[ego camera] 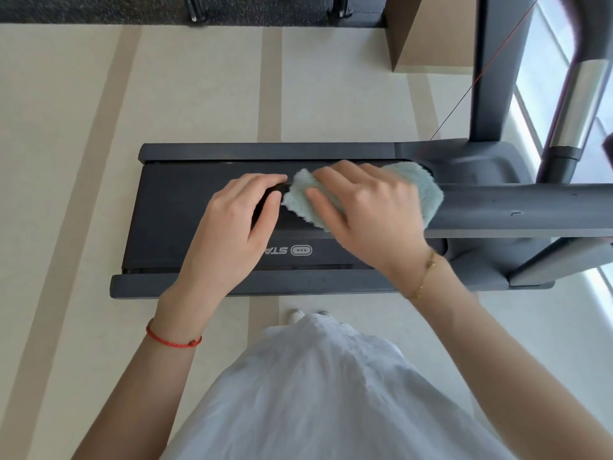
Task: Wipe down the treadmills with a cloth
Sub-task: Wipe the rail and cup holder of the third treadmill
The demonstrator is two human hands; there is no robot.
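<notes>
A dark grey treadmill (pixel 185 207) lies across the floor in front of me, belt to the left, uprights to the right. Its near handrail (pixel 517 207) runs out from the right edge toward the middle. My right hand (pixel 371 207) presses a fluffy pale green cloth (pixel 424 187) around the end part of that handrail. My left hand (pixel 238 214) grips the handrail's dark tip just left of the cloth, fingers curled over it. The rail under both hands is hidden.
A chrome and dark post (pixel 577 104) of the console frame rises at the right. A brown cardboard box (pixel 431 31) stands on the pale striped floor behind the treadmill. Windows run along the right edge. My white garment (pixel 318 393) fills the lower middle.
</notes>
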